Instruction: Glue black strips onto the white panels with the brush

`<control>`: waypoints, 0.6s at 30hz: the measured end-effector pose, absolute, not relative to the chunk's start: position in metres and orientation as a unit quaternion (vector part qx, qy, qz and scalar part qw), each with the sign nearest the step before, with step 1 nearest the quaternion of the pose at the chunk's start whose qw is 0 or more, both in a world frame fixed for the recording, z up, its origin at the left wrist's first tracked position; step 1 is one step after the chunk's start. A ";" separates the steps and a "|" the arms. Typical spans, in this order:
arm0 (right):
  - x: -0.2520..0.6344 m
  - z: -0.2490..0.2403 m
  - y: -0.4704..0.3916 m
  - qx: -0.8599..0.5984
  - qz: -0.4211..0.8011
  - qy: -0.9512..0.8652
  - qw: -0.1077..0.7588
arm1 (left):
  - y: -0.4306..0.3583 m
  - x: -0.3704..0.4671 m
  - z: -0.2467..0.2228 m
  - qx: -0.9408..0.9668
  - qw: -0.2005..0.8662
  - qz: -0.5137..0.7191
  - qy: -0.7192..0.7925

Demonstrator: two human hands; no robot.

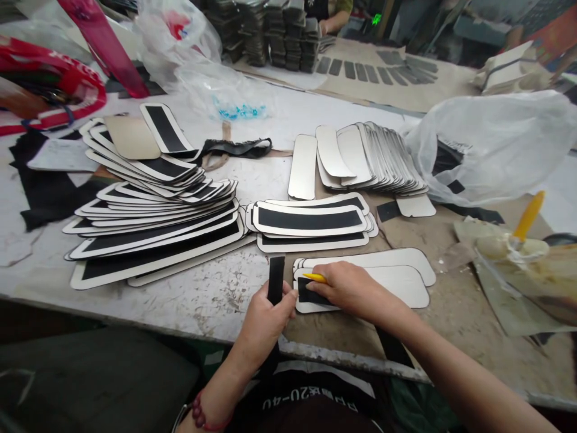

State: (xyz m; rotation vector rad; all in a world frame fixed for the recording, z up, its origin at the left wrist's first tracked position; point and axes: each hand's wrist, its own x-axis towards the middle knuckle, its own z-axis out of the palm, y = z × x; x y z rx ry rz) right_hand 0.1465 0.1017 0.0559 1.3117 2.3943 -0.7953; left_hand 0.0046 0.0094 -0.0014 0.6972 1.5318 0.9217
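My left hand (pixel 265 319) is closed around a black fabric strip (pixel 276 281), whose end sticks up above the thumb. Its fingertips are close to the left end of a pale rounded panel (pixel 401 287). My right hand (pixel 349 287) is closed on a yellow tool with a pointed end (pixel 315 278); its other end is hidden by the hand. Those fingers rest on a black patch (pixel 309 293) lying on the panel's left part. More pale panels (pixel 406 257) lie beneath, slightly fanned out.
Panels with black centres form a large fanned pile (pixel 153 234) at left and a smaller stack (pixel 311 219) ahead. Plain panels (pixel 378 156) lean behind. At right stands a glue-smeared container (pixel 509 249) with a yellow-handled tool (pixel 529 215). A person's arm (pixel 336 23) shows across the table.
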 end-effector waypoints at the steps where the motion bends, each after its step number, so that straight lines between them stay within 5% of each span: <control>1: 0.146 0.055 0.102 0.454 -0.267 0.836 0.151 | 0.009 0.005 -0.002 0.302 0.567 0.395 0.657; 18: 0.146 0.048 0.093 0.448 -0.206 0.865 0.095 | 0.017 0.013 -0.006 0.371 0.449 0.377 0.720</control>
